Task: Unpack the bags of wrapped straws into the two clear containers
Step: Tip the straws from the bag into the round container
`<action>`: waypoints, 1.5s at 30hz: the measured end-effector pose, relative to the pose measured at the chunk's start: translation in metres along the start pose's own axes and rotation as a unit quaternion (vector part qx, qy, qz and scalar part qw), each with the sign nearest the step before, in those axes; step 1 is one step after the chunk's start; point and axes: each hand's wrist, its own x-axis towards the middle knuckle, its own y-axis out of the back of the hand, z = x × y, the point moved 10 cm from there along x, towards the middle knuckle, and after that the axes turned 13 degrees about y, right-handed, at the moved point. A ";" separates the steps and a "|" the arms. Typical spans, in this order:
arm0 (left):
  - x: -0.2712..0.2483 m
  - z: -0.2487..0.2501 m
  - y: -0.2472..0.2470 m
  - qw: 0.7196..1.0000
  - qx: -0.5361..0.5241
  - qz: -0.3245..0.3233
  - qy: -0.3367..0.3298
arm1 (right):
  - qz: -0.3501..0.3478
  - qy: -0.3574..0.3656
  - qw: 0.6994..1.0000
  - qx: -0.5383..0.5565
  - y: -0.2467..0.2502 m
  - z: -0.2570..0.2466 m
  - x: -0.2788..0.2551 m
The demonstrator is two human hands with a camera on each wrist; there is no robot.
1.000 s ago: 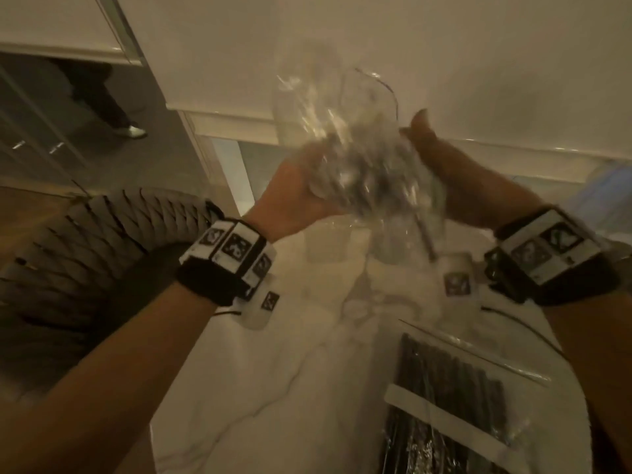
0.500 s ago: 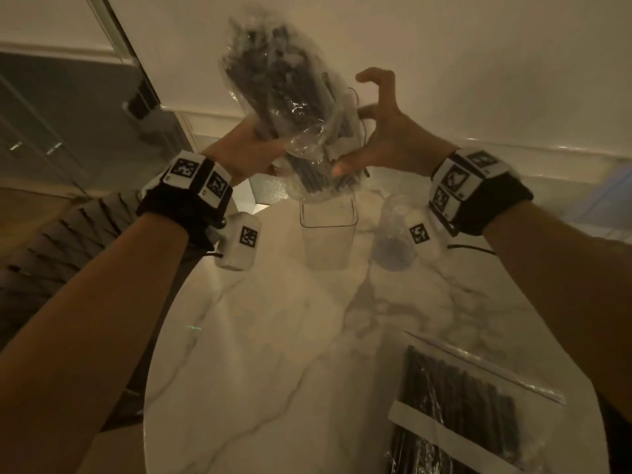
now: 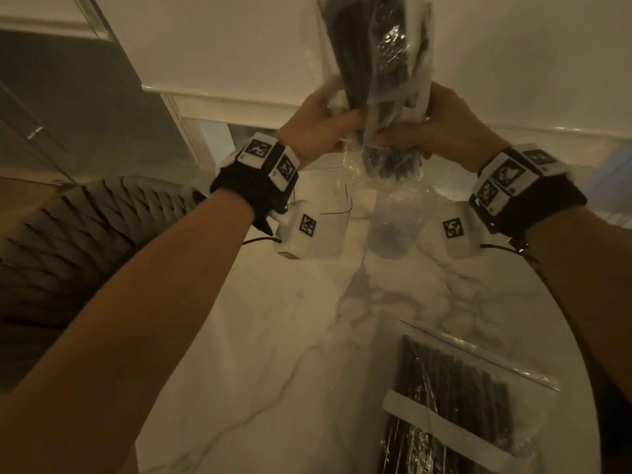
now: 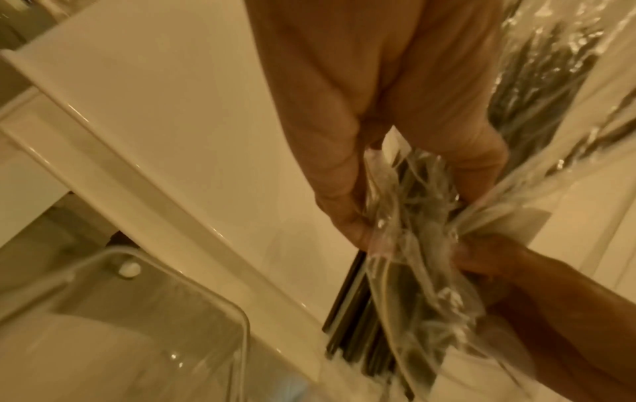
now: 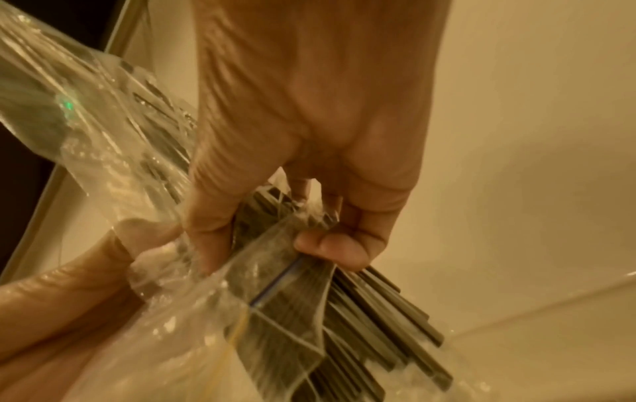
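Head view: my left hand (image 3: 318, 128) and right hand (image 3: 444, 128) both clutch the upended bag of straws (image 3: 376, 63) above the two clear containers (image 3: 393, 220) on the bench (image 3: 273, 336); I should centre its mouth before loosening. Left wrist: straws (image 4: 358, 321) poke out. Right wrist: containers hidden, alignment unclear.
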 end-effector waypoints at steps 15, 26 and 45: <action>0.048 -0.043 -0.060 0.997 0.022 -0.028 0.074 | 0.040 -0.069 0.997 0.018 0.022 0.051 -0.029; 0.052 -0.045 -0.074 0.996 0.047 -0.043 0.057 | 0.060 -0.078 0.994 0.040 0.028 0.059 -0.040; 0.058 -0.005 -0.077 0.989 0.115 0.009 -0.093 | 0.129 -0.090 0.976 0.149 0.032 0.074 -0.054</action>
